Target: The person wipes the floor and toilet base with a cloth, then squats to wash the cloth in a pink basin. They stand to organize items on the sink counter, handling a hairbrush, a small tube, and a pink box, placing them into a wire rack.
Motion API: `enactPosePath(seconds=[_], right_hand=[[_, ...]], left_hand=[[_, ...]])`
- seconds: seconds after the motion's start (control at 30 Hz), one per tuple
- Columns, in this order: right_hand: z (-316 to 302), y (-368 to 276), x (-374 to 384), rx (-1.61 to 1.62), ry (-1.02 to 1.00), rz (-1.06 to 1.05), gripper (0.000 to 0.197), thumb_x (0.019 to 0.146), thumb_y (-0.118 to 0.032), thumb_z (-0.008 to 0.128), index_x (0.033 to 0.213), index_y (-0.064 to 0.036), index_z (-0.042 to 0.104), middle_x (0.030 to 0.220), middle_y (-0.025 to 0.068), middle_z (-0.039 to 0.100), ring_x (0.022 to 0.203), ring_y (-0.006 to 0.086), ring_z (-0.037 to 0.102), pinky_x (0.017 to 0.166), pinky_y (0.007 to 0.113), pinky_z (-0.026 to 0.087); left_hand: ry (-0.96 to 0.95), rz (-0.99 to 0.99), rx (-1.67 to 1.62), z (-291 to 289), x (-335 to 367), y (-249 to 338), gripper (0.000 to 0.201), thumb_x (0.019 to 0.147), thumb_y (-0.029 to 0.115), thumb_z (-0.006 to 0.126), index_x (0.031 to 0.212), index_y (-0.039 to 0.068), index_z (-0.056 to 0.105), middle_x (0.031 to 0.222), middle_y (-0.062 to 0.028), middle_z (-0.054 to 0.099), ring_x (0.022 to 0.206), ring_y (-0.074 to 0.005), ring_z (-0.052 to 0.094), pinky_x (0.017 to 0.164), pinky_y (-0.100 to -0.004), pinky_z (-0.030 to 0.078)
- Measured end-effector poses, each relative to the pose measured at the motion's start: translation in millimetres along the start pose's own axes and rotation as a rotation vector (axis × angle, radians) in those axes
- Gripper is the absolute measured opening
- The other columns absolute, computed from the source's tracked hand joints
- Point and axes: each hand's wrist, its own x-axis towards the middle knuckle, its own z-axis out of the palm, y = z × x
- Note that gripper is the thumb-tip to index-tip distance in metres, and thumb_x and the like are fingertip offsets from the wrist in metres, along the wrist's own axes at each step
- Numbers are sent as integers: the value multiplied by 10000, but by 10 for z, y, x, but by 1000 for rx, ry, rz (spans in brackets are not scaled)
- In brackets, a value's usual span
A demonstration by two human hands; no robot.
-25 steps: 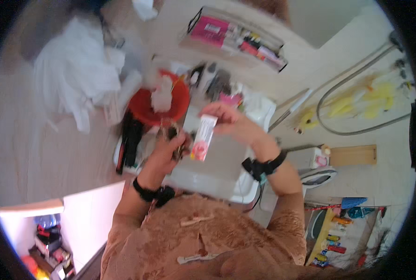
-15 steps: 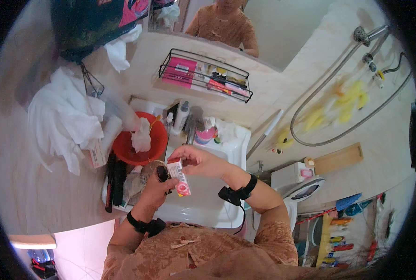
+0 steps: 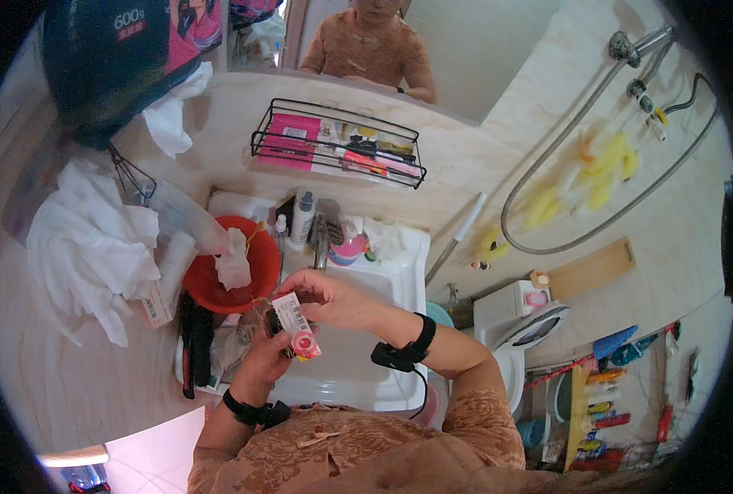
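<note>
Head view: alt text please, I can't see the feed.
The right hand holds a small white, red and pink box close to the left hand, which grips a dark item too unclear to identify, over a white sink. A red bowl with a white item in it stands to the left.

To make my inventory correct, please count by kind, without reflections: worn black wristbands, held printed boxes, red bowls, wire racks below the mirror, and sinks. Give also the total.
Black wristbands: 2
Held printed box: 1
Red bowl: 1
Wire rack: 1
Sink: 1
Total: 6
</note>
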Motion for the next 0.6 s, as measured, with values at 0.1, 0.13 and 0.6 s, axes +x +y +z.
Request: enactPosePath(seconds=[0.1,0.13,0.6], right_hand=[[26,-36,13,-63,64,15,352,812,22,541,1147,-25,443,1090,57,512,992,132,500,832,277,431],[46,-79,1,-152,117,-20,345,818,13,542,1145,-23,441,1072,59,518,985,135,502,820,286,436],[688,-1348,-194,468,-658,-765,252,905,-236,454,817,-29,569,896,112,547,871,252,523,748,348,417]], left_hand=[[-11,-44,8,-19,10,17,616,725,183,698,1235,97,364,1094,-85,532,952,-232,573,802,-363,500],[3,-35,-14,-40,18,10,617,725,191,698,1236,97,364,1095,-87,533,947,-235,576,797,-365,503],[118,-25,10,-27,-45,55,613,720,219,692,1215,62,367,1035,-116,540,903,-296,600,718,-406,538]])
